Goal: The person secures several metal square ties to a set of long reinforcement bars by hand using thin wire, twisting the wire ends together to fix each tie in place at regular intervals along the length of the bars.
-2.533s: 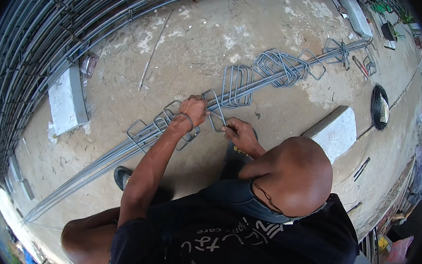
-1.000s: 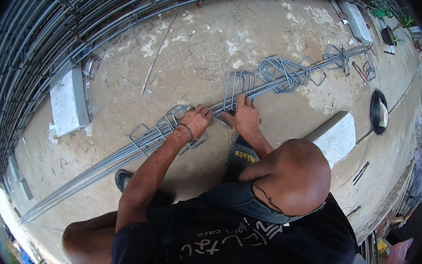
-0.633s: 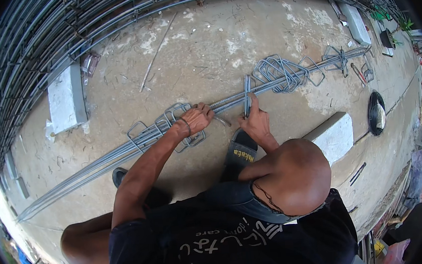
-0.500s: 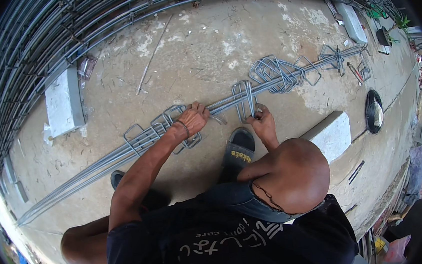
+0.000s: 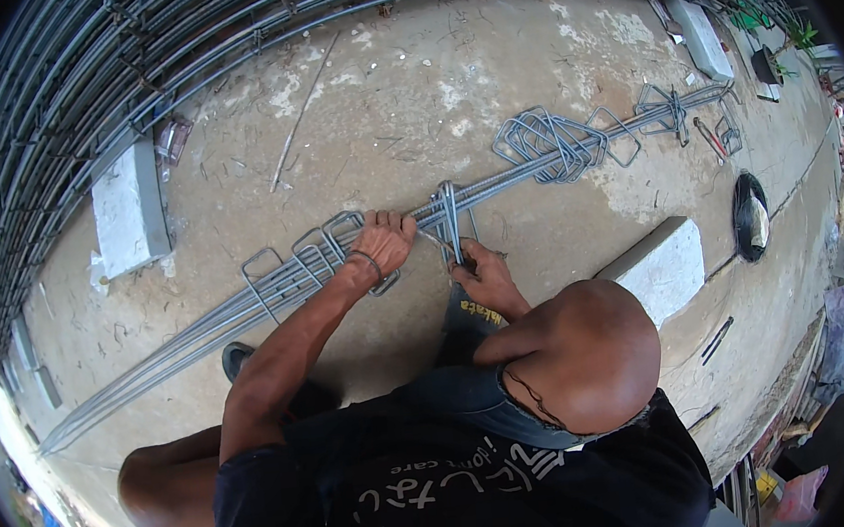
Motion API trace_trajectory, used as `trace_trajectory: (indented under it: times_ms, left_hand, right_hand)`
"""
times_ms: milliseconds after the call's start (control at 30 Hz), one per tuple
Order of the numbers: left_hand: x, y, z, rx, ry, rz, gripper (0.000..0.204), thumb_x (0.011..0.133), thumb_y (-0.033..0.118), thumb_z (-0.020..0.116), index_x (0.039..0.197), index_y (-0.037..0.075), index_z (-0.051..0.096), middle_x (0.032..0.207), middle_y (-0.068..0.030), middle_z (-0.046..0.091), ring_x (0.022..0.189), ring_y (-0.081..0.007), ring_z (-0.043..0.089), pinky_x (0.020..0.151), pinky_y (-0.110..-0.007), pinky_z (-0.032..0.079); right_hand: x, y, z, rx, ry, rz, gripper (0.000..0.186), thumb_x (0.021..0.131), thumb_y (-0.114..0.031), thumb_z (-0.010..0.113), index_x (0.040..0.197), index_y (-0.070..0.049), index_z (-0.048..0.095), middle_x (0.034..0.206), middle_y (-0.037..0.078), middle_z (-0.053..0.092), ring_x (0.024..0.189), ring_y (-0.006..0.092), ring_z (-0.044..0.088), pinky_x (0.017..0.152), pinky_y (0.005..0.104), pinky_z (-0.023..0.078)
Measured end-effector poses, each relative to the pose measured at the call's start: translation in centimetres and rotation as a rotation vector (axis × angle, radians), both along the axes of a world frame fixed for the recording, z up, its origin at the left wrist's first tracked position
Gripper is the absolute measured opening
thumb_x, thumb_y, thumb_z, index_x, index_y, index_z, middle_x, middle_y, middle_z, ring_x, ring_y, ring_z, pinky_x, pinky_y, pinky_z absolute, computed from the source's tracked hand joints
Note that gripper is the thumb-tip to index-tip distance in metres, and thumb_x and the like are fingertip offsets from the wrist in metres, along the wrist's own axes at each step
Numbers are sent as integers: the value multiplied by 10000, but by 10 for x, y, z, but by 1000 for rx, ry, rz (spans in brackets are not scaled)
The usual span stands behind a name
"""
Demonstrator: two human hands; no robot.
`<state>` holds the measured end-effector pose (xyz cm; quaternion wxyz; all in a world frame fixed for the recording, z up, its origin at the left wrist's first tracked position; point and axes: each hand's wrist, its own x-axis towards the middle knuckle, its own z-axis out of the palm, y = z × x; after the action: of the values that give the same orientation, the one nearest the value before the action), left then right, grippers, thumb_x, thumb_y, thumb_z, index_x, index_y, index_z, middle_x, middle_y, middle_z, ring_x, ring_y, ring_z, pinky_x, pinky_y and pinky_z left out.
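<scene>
My left hand (image 5: 383, 244) is closed on the long bundle of steel rebar (image 5: 501, 180) lying diagonally over the concrete floor (image 5: 396, 85). My right hand (image 5: 483, 276), a little lower and to the right, grips the lower end of some square wire stirrups (image 5: 450, 206) standing round the bars. More stirrups (image 5: 260, 273) sit on the bundle left of my left hand, and a jumbled group (image 5: 542, 138) lies farther right. A hand tool with red handles (image 5: 718, 142) lies near the bundle's right end.
Rebar cages (image 5: 220, 15) curve along the far side. Pale blocks rest at left (image 5: 128, 204), back right (image 5: 703, 38) and near right (image 5: 658, 268). A black coil (image 5: 749, 215) lies at right. A dark sandal (image 5: 472, 314) shows beneath my right hand; a thin rod (image 5: 303, 113) lies beyond the bundle.
Since about a second ago, my right hand has moved downward, and the stirrups it holds have shifted left along the bars toward my left hand, which remains on the bundle.
</scene>
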<state>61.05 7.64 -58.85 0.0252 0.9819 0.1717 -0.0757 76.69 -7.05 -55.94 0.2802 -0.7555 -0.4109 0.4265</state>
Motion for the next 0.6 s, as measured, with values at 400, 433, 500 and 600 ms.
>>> trace_trajectory:
  times_ms: [400,433,500,600]
  left_hand:
    - [7,-2,2,-95,28,156,144,843,111,449,924,11,515,917,-164,557,909,-283,546,807,-391,388]
    - [5,-2,-1,-108,5,176,145,833,107,460,924,10,518,920,-163,558,919,-286,544,815,-394,385]
    - [2,-2,-8,-133,-41,219,150,814,99,482,923,6,526,927,-162,561,940,-293,540,830,-400,380]
    - [-8,-2,-13,-210,-167,284,160,757,52,525,909,7,538,933,-168,562,937,-320,537,829,-406,381]
  right_hand:
    - [-32,6,-8,298,39,-25,518,760,-135,707,1229,-16,523,737,144,618,700,218,630,631,310,504]
    - [-38,7,-11,386,-12,-9,505,768,-151,705,1221,-16,527,749,153,618,718,242,632,627,324,506]
    - [-40,6,-17,415,-135,147,491,788,-192,691,1215,-13,527,791,172,620,760,297,625,641,361,510]
    - [-30,15,-1,334,-272,411,480,810,-256,669,1187,3,524,818,191,616,783,362,598,664,424,502]
